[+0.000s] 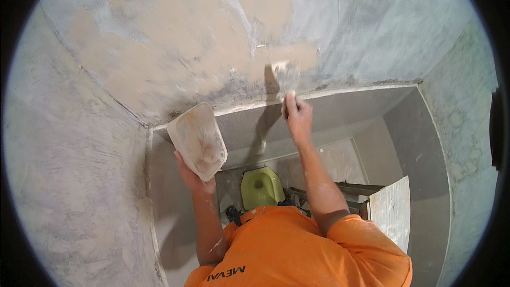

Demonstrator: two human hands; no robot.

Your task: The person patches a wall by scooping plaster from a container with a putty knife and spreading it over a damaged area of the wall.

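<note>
Off-white rect. plastic tub (194, 135), putty-smeared inside, is tilted by the wall corner at L, its lower end in the L hand (197, 179), fingers partly hidden behind it so can't tell if spread. Mid, a yellow-green ceramic squat toilet pan (261, 187) sits low down; R of it, a wide putty-coated scraper (287, 74) is up at the beige-patched grey wall (175, 48), R hand (297, 119) fingers pinching its handle, blade contact unclear.
</note>
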